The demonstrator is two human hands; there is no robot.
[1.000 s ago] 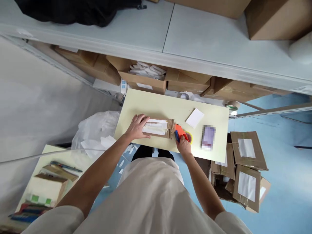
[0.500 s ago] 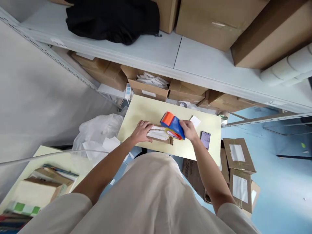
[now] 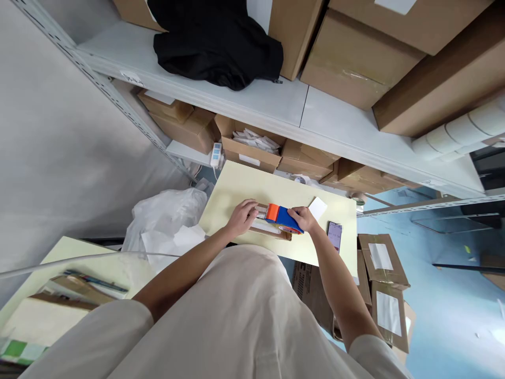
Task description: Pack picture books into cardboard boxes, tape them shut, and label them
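A small, long cardboard box [image 3: 272,235] with a white label on top lies on the pale yellow table [image 3: 232,181] before me. My left hand [image 3: 242,217] is closed, its bent fingers gripping the box's left end. In my right hand [image 3: 303,217] is a blue and orange tape dispenser [image 3: 288,216], its orange end pointing left. It is over the box and covers part of the label; whether it touches the cardboard I cannot tell. To the right of that hand are a white card [image 3: 317,208] and a phone [image 3: 334,235] with a lit screen.
Behind the table, a shelf [image 3: 252,97] bears cartons [image 3: 363,58] and black cloth [image 3: 221,47]. An open box of white packets [image 3: 254,140] stands beneath it. Plastic bags [image 3: 163,216] bulge at the left. Labelled cartons [image 3: 382,263] are stacked at right.
The tape dispenser has levelled out and swung lower over the box. My left hand's fingers have drawn in closer at the box's left end. My view has shifted slightly.
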